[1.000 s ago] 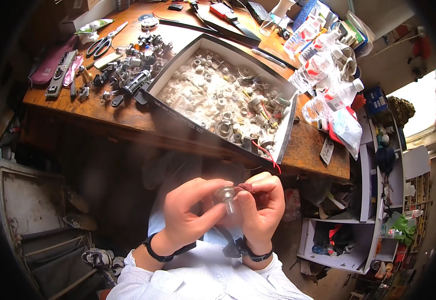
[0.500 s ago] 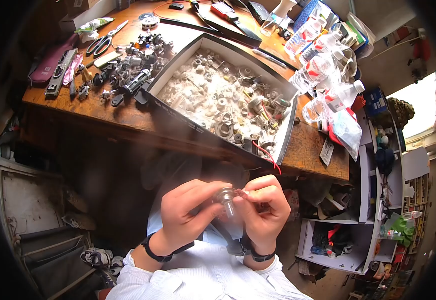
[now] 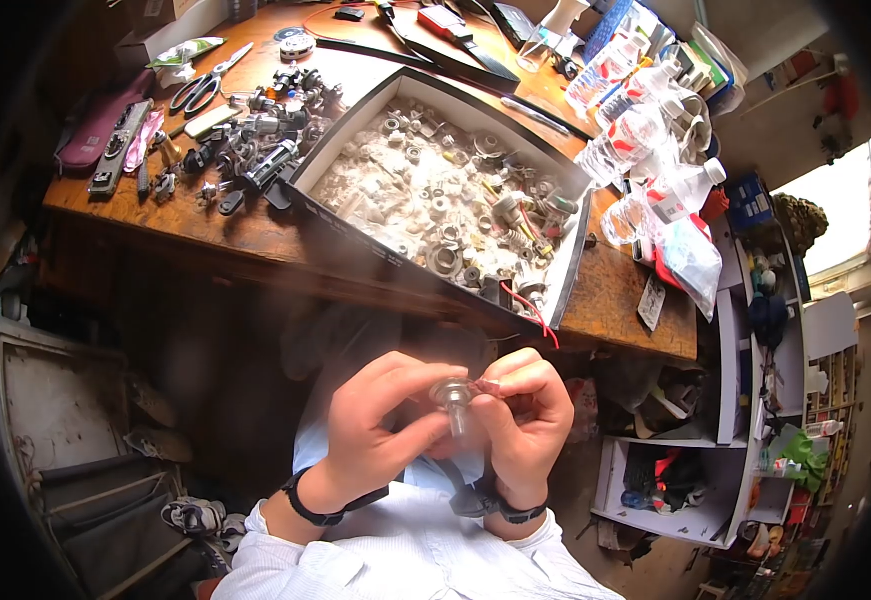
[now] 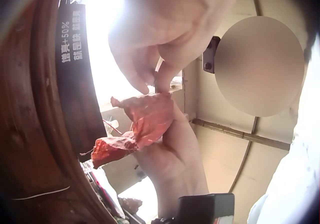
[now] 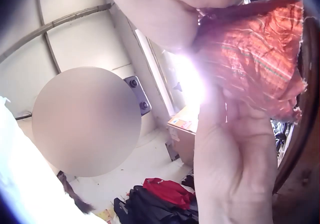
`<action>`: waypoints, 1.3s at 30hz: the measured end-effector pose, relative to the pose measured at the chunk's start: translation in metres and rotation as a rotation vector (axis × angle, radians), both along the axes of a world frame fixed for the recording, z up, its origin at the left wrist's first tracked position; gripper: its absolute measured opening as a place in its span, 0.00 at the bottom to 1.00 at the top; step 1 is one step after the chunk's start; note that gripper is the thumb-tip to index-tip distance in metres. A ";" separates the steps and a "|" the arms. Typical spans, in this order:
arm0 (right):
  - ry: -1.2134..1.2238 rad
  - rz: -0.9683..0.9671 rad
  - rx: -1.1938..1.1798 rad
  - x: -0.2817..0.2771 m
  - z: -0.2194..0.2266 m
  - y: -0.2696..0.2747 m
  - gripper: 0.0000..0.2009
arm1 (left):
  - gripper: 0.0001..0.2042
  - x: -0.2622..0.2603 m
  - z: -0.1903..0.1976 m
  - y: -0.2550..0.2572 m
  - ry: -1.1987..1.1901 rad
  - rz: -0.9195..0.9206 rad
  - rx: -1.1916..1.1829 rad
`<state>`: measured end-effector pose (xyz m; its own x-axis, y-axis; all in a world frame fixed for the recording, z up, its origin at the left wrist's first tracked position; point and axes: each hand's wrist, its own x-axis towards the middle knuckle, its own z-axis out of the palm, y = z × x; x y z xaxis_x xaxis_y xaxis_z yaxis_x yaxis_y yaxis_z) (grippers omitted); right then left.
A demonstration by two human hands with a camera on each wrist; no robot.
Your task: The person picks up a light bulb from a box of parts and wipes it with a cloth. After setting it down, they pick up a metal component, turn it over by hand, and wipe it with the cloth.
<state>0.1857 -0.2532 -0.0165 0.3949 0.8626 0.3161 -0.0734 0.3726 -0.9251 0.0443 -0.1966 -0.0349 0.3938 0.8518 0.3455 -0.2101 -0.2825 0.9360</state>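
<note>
Above the lap: left hand (image 3: 381,415) at nine o'clock and right hand (image 3: 531,425) at three, nearly meeting.
Bulb-like piece (image 3: 453,393): between the two hands, a silvery collar with a clear stem pointing to six o'clock.
Left fingers: thumb and forefinger curled round the piece, pinching it from its nine o'clock side.
Right fingers: thumb and forefinger together, clamped on a red cloth (image 3: 486,385); how the other fingers lie is partly hidden.
Red cloth: crumpled, at the piece's two o'clock — the right wrist view shows pale stripes and a frayed edge. Whether it touches the piece, I cannot tell.
Wrists and body: dark straps (image 3: 321,507) on both wrists, white shirt (image 3: 406,550) at six o'clock.
Floor: shoes (image 3: 194,515) at eight o'clock of the hands.
Shelf unit (image 3: 728,360): pale, at three o'clock, loaded with odds and ends.
Wooden desk (image 3: 156,218): well beyond the hands, its front edge running across from ten o'clock to two.
Shallow box (image 3: 396,260): on the desk at twelve, dark outside, full of dusty small parts.
Parts pile (image 3: 281,130): beside the box at eleven o'clock.
Clear bottles (image 3: 636,135): lying at one o'clock.
Scissors (image 3: 220,72): past the pile, eleven o'clock.
</note>
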 end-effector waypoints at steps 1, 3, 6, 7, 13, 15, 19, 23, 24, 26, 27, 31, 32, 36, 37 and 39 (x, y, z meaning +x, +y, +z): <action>-0.012 0.003 0.002 -0.001 -0.001 -0.002 0.07 | 0.18 -0.001 0.000 0.001 0.000 0.002 0.002; -0.023 0.000 0.005 -0.001 0.000 -0.003 0.07 | 0.17 -0.003 0.002 0.002 0.039 0.033 0.072; -0.098 -0.025 -0.029 0.002 0.005 -0.005 0.07 | 0.16 -0.003 0.004 0.004 0.062 0.008 0.136; -0.237 -0.071 -0.012 0.004 0.008 -0.004 0.07 | 0.16 -0.003 0.004 0.005 0.063 0.007 0.135; -0.372 -0.092 -0.015 0.006 0.013 -0.002 0.09 | 0.16 -0.002 0.003 0.005 0.085 0.008 0.242; -0.349 -0.094 -0.023 0.005 0.012 -0.001 0.09 | 0.16 -0.003 0.003 0.004 0.033 0.073 0.141; -0.353 -0.094 0.013 0.006 0.010 -0.002 0.09 | 0.17 -0.007 0.007 0.010 0.141 -0.064 0.274; -0.401 -0.049 -0.047 0.008 0.013 0.001 0.08 | 0.17 -0.003 0.003 0.009 0.108 -0.056 0.263; -0.404 -0.052 -0.047 0.006 0.012 0.002 0.08 | 0.18 -0.002 0.005 0.008 0.091 -0.047 0.201; -0.055 -0.004 -0.022 -0.001 0.007 0.003 0.08 | 0.18 -0.001 0.004 0.006 0.072 -0.034 0.139; -0.025 0.036 0.010 0.000 0.006 0.002 0.08 | 0.18 -0.001 0.002 0.005 0.046 -0.026 0.084; -0.010 -0.014 0.048 -0.003 0.000 0.002 0.08 | 0.19 0.001 -0.002 0.001 -0.029 -0.036 -0.011; -0.013 -0.005 0.052 -0.003 0.000 0.002 0.08 | 0.19 0.002 -0.004 0.000 -0.070 -0.038 -0.061; -0.020 0.002 -0.004 0.000 0.003 0.001 0.08 | 0.18 -0.003 0.000 0.007 -0.027 -0.040 0.021; -0.019 0.002 -0.005 0.002 0.004 0.000 0.08 | 0.17 -0.004 0.002 0.009 0.002 -0.046 0.086; -0.283 -0.014 -0.036 0.009 0.008 -0.002 0.07 | 0.16 -0.004 0.003 0.011 0.034 -0.052 0.148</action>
